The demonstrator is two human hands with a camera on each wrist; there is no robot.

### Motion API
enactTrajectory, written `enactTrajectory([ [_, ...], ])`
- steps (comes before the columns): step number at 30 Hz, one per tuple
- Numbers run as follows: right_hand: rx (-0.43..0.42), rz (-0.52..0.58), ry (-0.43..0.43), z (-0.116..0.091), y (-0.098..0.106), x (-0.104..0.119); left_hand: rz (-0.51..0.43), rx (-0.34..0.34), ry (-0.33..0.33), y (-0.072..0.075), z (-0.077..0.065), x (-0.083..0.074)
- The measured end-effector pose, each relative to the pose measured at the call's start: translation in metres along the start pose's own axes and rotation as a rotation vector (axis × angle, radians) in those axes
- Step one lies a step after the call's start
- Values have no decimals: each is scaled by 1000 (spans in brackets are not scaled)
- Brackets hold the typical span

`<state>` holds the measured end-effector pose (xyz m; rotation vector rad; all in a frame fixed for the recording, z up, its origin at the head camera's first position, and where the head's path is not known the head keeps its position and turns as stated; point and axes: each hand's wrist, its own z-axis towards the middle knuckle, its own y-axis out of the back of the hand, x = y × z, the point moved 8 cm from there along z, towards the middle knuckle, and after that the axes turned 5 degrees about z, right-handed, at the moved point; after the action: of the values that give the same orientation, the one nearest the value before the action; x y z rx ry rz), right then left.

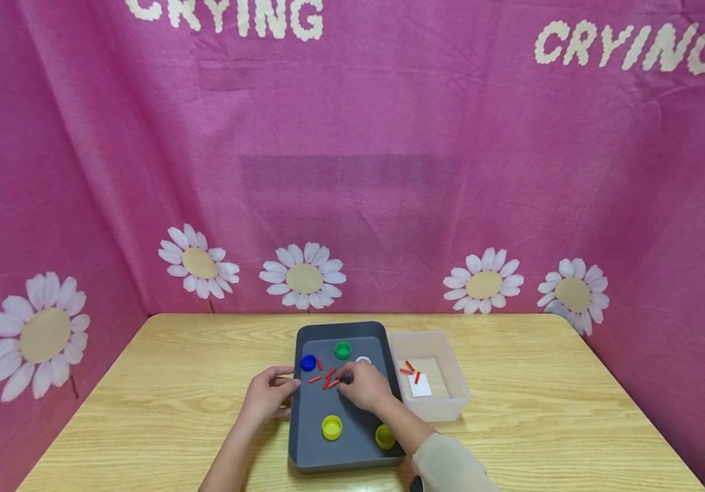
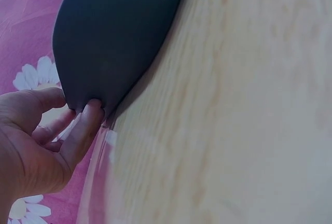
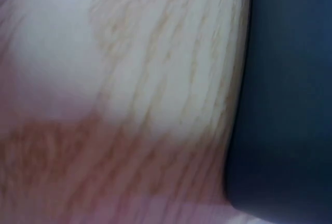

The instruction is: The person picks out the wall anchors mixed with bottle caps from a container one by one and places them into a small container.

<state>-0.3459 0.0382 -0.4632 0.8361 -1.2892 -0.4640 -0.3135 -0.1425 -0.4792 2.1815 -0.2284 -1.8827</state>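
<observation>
A dark grey tray [image 1: 311,406] lies lengthwise on the table, with several short red sticks [image 1: 315,378] scattered in its middle. My left hand [image 1: 266,394] holds the tray's left side; in the left wrist view its thumb is at one edge of the wall and its fingertips press the other. Over the tray's middle, my right hand [image 1: 365,387] has its thumb and fingers bent together at one red stick [image 1: 334,384], pinching it among the others. A blue cap [image 1: 308,363], a green cap [image 1: 343,350] and a partly hidden white cap [image 1: 363,359] sit in the far half.
Two yellow caps [image 1: 331,428] are in the tray's near half, one beside the right forearm. Against the tray's right side stands a translucent bin [image 1: 453,383] with 3 red sticks [image 1: 417,377] and a white card [image 1: 420,387]. A pink flowered cloth [image 1: 352,205] hangs behind the wooden table [image 1: 524,410].
</observation>
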Motion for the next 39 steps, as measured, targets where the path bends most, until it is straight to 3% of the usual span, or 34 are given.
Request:
enactTrajectory([
  [7,-14,-26,-18,-1,-1,-1,9,3,-1,-1,0,0],
  [16,-14,18,-20,-5,2,2,8,3,7,-1,0,1],
  [39,-22,48,54,-15,28,26,30,4,18,1,1,-1],
])
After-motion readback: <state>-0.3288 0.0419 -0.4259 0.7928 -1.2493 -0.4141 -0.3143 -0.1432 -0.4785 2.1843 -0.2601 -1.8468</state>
